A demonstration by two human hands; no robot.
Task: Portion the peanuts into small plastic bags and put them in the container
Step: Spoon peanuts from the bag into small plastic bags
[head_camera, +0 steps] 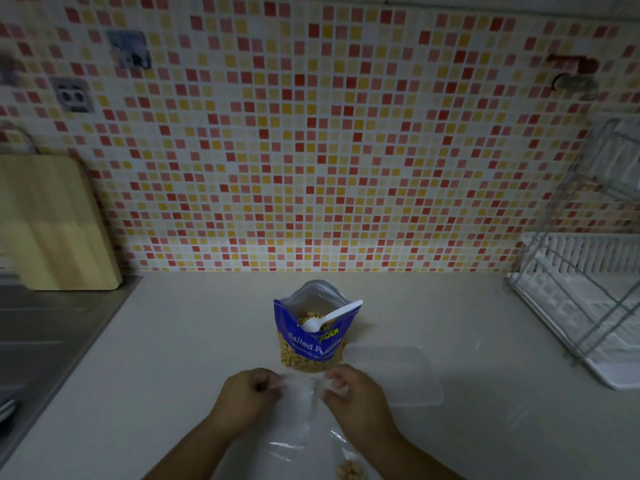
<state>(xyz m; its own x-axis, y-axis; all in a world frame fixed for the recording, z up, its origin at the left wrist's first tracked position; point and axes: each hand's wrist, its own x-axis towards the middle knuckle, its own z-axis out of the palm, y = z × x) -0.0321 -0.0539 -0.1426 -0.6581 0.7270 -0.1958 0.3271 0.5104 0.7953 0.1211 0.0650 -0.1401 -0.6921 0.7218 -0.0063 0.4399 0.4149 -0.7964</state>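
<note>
An open blue bag of salted peanuts stands on the counter, with a white plastic spoon resting in its mouth. Just in front of it, my left hand and my right hand pinch the two top corners of a small clear plastic bag between them. The bag looks empty. A second small bag with a few peanuts lies at the bottom edge, under my right forearm. A clear plastic container sits to the right of the peanut bag.
A white dish rack fills the right side of the counter. A wooden cutting board leans against the tiled wall at left, beside a steel sink surface.
</note>
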